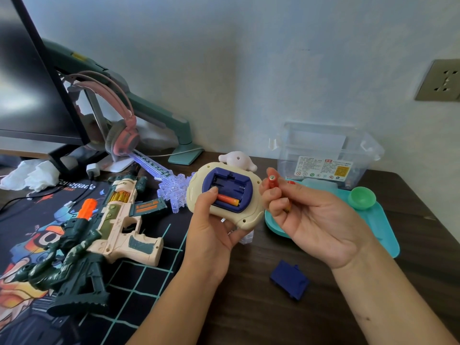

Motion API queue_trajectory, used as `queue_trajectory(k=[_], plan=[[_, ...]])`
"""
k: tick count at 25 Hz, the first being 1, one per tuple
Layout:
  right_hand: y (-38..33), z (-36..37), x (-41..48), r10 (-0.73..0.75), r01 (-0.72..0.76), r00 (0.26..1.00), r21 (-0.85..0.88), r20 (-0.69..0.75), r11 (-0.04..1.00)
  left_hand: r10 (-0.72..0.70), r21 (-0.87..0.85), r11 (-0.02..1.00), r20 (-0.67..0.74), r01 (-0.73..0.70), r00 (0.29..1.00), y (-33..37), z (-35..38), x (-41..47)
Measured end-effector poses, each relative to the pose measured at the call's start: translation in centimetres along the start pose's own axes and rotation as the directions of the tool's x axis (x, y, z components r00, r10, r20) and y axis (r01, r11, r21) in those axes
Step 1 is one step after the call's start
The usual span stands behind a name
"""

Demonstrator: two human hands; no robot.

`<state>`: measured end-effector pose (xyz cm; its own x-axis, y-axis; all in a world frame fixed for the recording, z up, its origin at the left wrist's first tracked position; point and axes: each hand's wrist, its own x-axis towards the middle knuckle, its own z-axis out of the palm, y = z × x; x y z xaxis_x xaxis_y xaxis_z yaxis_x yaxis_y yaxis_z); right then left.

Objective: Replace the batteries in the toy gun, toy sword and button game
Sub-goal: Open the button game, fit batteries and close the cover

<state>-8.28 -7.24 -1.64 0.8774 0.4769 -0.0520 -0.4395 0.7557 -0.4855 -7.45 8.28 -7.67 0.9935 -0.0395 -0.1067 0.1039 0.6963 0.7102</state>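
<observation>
Black screen (29, 95) fills the far left, with crumpled white paper (29, 175) below it. Pink headphones (122, 130) hang next to the screen. The toy gun (99, 225), tan and dark green with an orange tip, lies on a picture mat (139, 282). Behind it lies the toy sword (171, 188), made of see-through plastic, with a blade that glows blue.

In the middle, the left hand (211, 230) grips the cream button game (224, 195) and holds it up over the brown desk (249, 307). Its back faces up and the blue battery space is open. The thumb sits at the edge of that space. One orange battery (227, 199) lies in the bottom slot.

The right hand (311, 220) pinches a second battery (273, 181) in its fingers, just beside the game's right edge. A dark blue lid (290, 280) lies on the desk below that hand. Behind the hand is a teal tray (383, 227) with a green bowl (361, 197) on it. A clear box (326, 155) stands at the back by the wall.
</observation>
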Motion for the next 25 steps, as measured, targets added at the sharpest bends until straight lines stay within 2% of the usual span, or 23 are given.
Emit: queue_trajectory(k=[11, 14, 16, 22, 23, 25], plan=[[-0.3, 0.0, -0.1, 0.017, -0.017, 0.994, 0.008, -0.110, 1.000, -0.020, -0.036, 0.999, 0.010, 0.020, 1.000, 0.4, 0.2, -0.2], [-0.3, 0.0, -0.1, 0.070, -0.087, 0.983, -0.094, -0.172, 0.992, -0.021, -0.036, 0.999, 0.004, 0.021, 1.000, 0.6, 0.3, -0.2], [-0.2, 0.2, -0.1, 0.034, -0.070, 0.980, -0.178, -0.198, 0.981, -0.023, -0.032, 0.999, 0.009, 0.023, 1.000, 0.6, 0.3, -0.3], [-0.2, 0.8, -0.3, -0.132, 0.074, 0.973, -0.287, -0.189, 0.955, -0.050, 0.003, 0.999, 0.011, 0.050, 0.999, 0.4, 0.8, -0.3], [-0.1, 0.9, -0.4, -0.185, 0.103, 0.962, -0.360, -0.202, 0.927, -0.049, 0.005, 0.999, 0.019, 0.049, 0.999, 0.5, 0.8, -0.4], [0.0, 1.4, -0.8, -0.317, 0.138, 0.922, -0.576, -0.221, 0.806, -0.045, 0.009, 0.999, 0.027, 0.045, 0.999, 0.5, 0.8, -0.5]])
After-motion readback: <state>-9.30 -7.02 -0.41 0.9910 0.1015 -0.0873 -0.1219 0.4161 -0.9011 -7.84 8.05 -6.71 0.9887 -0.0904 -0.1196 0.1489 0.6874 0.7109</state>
